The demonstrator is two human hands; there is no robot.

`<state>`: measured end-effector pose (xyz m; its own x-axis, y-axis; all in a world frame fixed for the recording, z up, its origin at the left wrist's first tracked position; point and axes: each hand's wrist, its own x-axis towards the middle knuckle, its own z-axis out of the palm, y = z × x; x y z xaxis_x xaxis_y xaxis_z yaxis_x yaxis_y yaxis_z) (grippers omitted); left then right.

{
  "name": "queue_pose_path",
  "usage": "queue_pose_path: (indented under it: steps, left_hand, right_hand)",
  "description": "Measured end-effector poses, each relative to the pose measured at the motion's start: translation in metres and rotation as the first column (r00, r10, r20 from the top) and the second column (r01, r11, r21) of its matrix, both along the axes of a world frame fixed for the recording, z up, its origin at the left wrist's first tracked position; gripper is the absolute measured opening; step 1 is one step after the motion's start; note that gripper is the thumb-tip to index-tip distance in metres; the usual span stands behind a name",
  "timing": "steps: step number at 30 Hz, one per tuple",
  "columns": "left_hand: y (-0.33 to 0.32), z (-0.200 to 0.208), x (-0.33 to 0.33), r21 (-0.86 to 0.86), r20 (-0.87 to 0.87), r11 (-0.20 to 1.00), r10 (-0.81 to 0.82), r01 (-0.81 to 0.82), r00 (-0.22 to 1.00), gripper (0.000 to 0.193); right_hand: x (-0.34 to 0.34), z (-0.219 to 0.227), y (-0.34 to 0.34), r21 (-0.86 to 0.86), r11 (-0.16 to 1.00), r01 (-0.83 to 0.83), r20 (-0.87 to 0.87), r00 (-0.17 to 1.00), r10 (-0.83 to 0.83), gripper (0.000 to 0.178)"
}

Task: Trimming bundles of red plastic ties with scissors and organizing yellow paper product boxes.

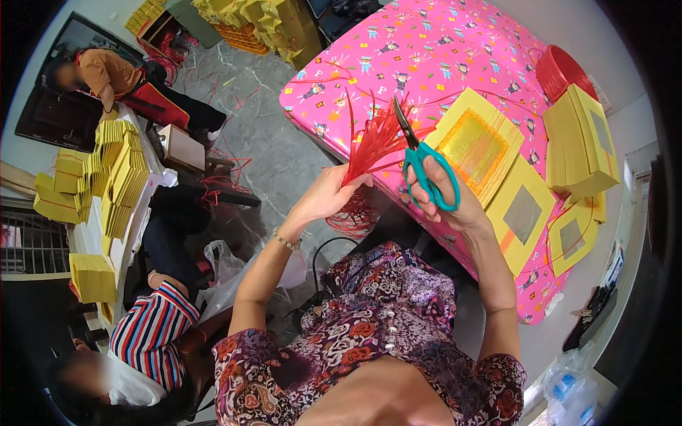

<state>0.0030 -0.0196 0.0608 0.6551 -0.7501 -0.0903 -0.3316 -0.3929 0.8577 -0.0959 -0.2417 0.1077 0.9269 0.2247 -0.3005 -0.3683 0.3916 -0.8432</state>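
Note:
My left hand (328, 193) is closed around a bundle of thin red strips (371, 144), which fan out above the fist. More red strips hang below it. In my right hand (455, 199) is a pair of scissors (413, 157) with teal handles, fingers through the loops. Their dark blades point up beside the right side of the bundle; whether they touch a strip I cannot tell. Just beyond my right hand, a stack of yellow paper sheets (444, 136) with an orange and gold square lies on the pink table cover (419, 57).
Yellow sheets with grey squares (522, 211), a thick yellow stack (579, 142) and a red basket (561, 67) are on the right. At left, two people sit by a table (135, 206) bearing yellow bundles (121, 188). Red strips litter the grey floor (249, 106).

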Motion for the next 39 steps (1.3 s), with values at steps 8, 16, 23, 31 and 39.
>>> queue_pose_path:
  steps: [8, 16, 23, 31, 39]
  left_hand:
    - [0.012, -0.007, 0.011, -0.135, -0.407, 0.981, -0.183, 0.140, 0.895, 0.026]
    - [0.013, -0.001, 0.012, -0.185, -0.439, 0.967, -0.242, 0.177, 0.865, 0.028]
    - [0.012, 0.001, 0.013, -0.126, -0.397, 0.958, -0.288, 0.259, 0.871, 0.028]
    - [0.010, 0.004, 0.013, -0.164, -0.317, 0.953, -0.294, 0.254, 0.902, 0.030]
    - [0.011, 0.001, 0.015, -0.115, -0.306, 0.950, -0.313, 0.291, 0.899, 0.030]
  right_hand:
    - [-0.008, -0.018, -0.005, 0.178, 0.963, -0.205, 0.214, 0.963, 0.165, 0.054]
    - [-0.007, -0.018, -0.005, 0.078, 0.972, -0.220, 0.134, 0.969, 0.208, 0.060]
    - [-0.004, -0.016, -0.007, 0.060, 0.977, -0.202, 0.100, 0.976, 0.196, 0.060]
    - [-0.007, -0.020, -0.009, 0.047, 0.967, -0.249, 0.115, 0.963, 0.243, 0.061]
    - [-0.007, -0.021, -0.011, 0.073, 0.968, -0.239, 0.128, 0.965, 0.229, 0.060]
